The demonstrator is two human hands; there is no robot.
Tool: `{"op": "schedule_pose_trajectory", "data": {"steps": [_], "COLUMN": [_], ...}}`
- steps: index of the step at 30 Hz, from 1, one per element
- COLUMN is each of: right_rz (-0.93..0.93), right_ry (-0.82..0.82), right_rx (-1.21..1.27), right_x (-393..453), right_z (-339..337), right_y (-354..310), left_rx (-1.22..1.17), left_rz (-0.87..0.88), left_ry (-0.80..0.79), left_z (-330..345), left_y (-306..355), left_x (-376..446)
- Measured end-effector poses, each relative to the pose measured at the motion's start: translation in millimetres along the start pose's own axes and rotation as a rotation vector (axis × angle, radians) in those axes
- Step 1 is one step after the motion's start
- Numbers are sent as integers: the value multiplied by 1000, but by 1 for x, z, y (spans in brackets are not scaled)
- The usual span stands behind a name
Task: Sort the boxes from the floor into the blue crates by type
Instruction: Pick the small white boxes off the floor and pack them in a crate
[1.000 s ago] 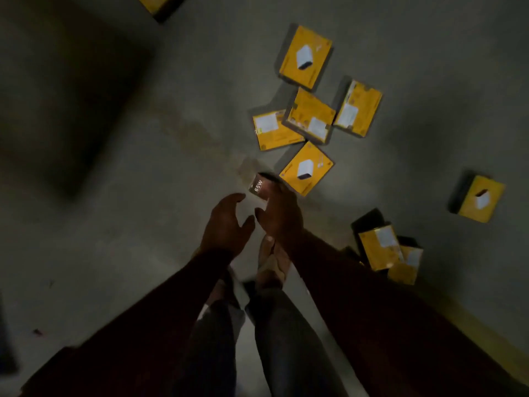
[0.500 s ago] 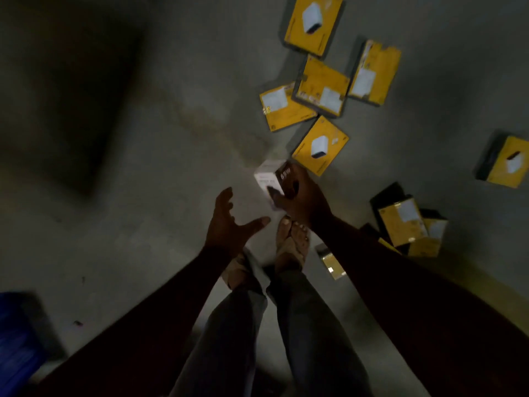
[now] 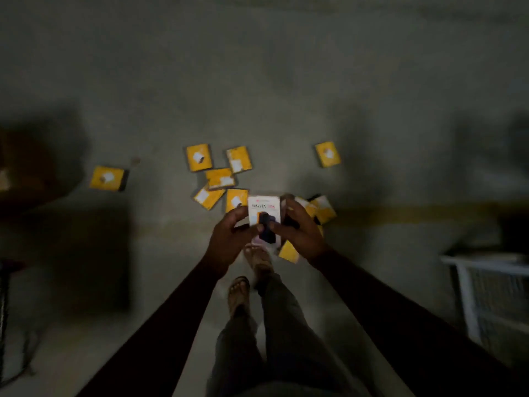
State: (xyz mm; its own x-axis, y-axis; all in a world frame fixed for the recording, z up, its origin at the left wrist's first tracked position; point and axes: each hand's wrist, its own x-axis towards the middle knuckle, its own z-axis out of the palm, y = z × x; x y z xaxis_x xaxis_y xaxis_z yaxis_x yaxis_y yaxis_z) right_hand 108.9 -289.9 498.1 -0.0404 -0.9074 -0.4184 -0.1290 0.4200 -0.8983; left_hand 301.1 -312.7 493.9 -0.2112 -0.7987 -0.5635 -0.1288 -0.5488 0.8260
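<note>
Head: one white box (image 3: pixel 262 209), two hands.

A dim grey concrete floor (image 3: pixel 257 81) fills most of the view, with a faint yellow painted line (image 3: pixel 415 212) running across it on the right. At the right edge stands a white wire rack (image 3: pixel 492 293), its top rail and one upright leg showing, the mesh blurred. On the left a large dark square shape (image 3: pixel 86 253) lies on the floor; what it is cannot be told. Beyond it, at the far left edge, sits a dim brownish mass (image 3: pixel 25 167), too dark to identify. A small round spot (image 3: pixel 135 161) marks the floor near it. At the bottom, the person's grey trouser legs (image 3: pixel 257 353) and two sandalled feet (image 3: pixel 239 293) stand on a paler strip of floor.
</note>
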Motion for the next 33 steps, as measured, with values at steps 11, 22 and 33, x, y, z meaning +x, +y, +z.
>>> {"op": "schedule_pose_trajectory", "data": {"steps": [11,22,33], "right_rz": [-29,-102,-265], "right_ry": [605,1117,1500], "right_rx": [278,440,270], "right_x": [-268,-545,-707], "right_z": [-209,-413,-612], "right_y": [-14,35,10], "left_rx": [320,588,432], "left_rz": [111,321,646], "left_ry": [-638,-1273,-1596], "left_z": [278,638,902], "left_y": [92,84,135], "left_x": [-115,-276,-405]}}
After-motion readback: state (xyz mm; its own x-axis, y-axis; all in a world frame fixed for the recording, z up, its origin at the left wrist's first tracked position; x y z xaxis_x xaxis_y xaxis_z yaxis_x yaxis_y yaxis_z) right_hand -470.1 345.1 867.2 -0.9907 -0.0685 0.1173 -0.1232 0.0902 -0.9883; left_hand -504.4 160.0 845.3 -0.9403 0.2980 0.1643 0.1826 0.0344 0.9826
